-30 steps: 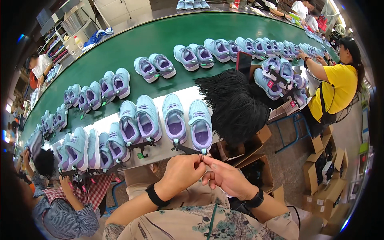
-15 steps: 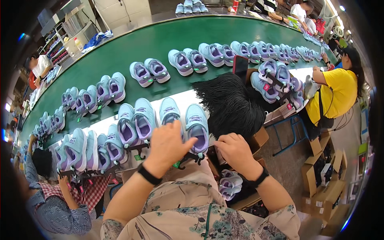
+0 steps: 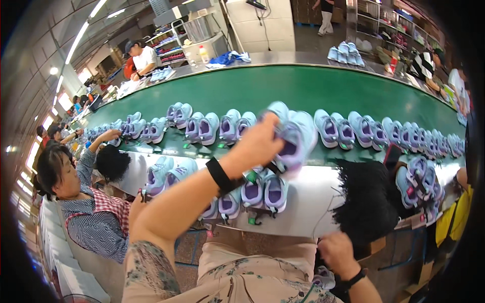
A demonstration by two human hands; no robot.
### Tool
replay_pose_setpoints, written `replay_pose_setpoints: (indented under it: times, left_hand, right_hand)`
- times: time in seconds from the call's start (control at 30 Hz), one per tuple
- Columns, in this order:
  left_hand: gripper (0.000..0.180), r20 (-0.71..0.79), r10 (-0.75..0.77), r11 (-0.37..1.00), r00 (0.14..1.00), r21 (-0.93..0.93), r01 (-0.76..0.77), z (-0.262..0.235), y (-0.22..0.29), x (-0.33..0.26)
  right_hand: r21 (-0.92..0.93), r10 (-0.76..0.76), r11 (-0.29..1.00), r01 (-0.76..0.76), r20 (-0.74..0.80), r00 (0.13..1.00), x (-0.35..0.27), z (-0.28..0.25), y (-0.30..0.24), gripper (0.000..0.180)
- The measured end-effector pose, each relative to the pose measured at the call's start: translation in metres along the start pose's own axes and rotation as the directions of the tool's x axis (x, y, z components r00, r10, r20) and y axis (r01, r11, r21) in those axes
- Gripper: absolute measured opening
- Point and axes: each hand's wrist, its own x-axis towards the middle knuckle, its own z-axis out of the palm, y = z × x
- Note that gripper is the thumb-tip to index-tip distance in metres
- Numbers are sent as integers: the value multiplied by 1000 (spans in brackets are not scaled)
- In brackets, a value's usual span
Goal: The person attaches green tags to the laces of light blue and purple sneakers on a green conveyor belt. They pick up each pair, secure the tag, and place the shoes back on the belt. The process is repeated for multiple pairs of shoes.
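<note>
Shoe pair (image 3: pixel 299 135) is up off the tabletop (image 3: pixel 314 202), held in your left grip (image 3: pixel 260 144) near the green belt (image 3: pixel 227 86); right grip (image 3: pixel 338 254) curled, can't tell if holding; keep both shoes together

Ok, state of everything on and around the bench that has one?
Left hand: closed on shoes
Lifted shoes: tilted, off the bench, blurred
Right hand: curled, contents unclear
Bench shoes just below the lifted ones: upright
Belt shoes: lined up
Black strand bundle: loose, draped
Far bottle: upright
</note>
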Motion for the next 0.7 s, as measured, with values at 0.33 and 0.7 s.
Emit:
replay_pose_setpoints:
  times: [0.33, 0.7]
  left_hand:
    - [51, -185, -232, 814, 955, 500, 295, -130, -204, 100]
    - [35, 357, -405, 816, 842, 557, 156, -160, -279, 66]
  right_hand:
    - [609, 109, 427, -668, 699, 707, 15, 55, -49, 15]
    - [548, 187, 204, -811, 792, 582, 17, 51, -33, 27]
